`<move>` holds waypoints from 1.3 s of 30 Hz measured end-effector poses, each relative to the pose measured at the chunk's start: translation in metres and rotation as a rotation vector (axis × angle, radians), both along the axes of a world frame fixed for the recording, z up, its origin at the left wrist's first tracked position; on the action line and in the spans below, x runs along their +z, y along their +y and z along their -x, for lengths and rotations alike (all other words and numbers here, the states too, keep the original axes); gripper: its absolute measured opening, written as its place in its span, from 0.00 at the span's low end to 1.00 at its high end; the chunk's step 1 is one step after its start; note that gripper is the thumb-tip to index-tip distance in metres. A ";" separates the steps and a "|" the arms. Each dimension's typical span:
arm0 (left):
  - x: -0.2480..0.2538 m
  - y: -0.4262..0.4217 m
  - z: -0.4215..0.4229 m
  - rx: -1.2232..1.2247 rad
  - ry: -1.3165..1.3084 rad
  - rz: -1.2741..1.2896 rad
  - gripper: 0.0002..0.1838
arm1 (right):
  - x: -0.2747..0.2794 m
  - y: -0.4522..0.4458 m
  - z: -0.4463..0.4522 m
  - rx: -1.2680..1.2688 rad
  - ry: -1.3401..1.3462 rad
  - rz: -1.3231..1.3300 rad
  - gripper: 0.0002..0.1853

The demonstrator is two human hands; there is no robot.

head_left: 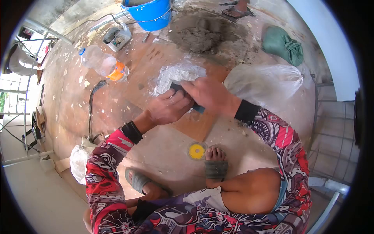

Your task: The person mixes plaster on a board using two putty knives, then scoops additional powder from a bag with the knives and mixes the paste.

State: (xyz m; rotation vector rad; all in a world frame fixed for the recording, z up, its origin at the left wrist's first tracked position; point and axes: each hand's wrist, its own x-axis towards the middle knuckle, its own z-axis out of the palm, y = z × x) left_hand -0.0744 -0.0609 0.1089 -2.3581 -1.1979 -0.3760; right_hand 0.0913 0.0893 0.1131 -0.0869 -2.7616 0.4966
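Note:
My left hand (171,107) is closed around a dark flat scraper (178,87), a blade-like piece whose handle end is mostly hidden by my fingers. Against its upper edge my right hand (210,95) is closed too, with the thumb and fingers pressed at the blade; some blur hides the exact grip. Beneath both hands lies a patch of white paste (181,73) on a brown board (194,130).
A blue bucket (152,17) stands beside a grey mortar heap (200,33). Around lie a plastic bottle (103,64), a cut-open container (117,37), a green sack (280,43), a clear plastic bag (265,80) and a yellow disc (196,151). Another person's foot (238,9) shows at the top.

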 end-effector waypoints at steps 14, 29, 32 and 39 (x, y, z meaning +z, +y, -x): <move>0.013 -0.043 0.023 0.437 -0.917 0.101 0.13 | -0.021 0.049 -0.061 -0.051 0.230 -0.307 0.14; 0.009 -0.026 0.021 0.297 -0.716 0.164 0.11 | 0.005 0.036 -0.061 0.076 0.210 -0.398 0.15; -0.015 -0.014 0.022 0.322 -0.691 0.204 0.10 | 0.008 0.024 -0.055 0.136 0.246 -0.360 0.14; -0.042 0.003 0.048 0.594 -0.987 0.177 0.06 | 0.003 0.039 -0.049 -0.245 0.333 0.117 0.07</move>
